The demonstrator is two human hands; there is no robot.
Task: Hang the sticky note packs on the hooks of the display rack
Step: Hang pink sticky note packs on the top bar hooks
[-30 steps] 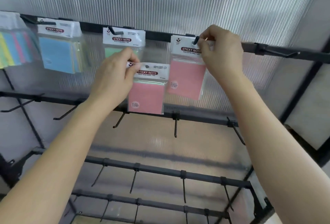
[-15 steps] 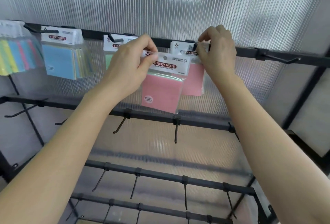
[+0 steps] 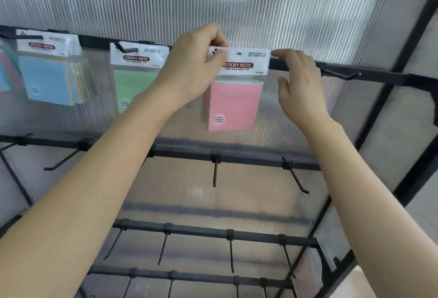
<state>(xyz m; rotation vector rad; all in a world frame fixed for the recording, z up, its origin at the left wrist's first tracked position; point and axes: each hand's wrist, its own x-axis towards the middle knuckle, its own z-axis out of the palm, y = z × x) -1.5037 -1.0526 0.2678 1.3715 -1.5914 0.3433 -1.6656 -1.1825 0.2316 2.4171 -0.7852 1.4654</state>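
A pink sticky note pack (image 3: 233, 103) hangs in front of the top bar of the black display rack (image 3: 369, 77). My left hand (image 3: 194, 67) pinches the top left corner of its white header card. My right hand (image 3: 296, 84) is beside the pack's right edge, fingers relaxed, a fingertip touching the header's top right corner. Another pink pack behind it shows only as a sliver at its left edge. The hook under the header is hidden. A green pack (image 3: 132, 81) and blue packs (image 3: 49, 77) hang on hooks to the left.
A bare hook (image 3: 341, 74) sticks out of the top bar to the right of my right hand. Lower bars carry several bare hooks (image 3: 215, 172). A ribbed translucent panel (image 3: 237, 1) backs the rack. A multicoloured pack (image 3: 7, 70) hangs at the far left edge.
My left hand carried the pink pack up and right, in front of the hanging pink pack. My right hand let go of that pack's header and opened beside the new one.
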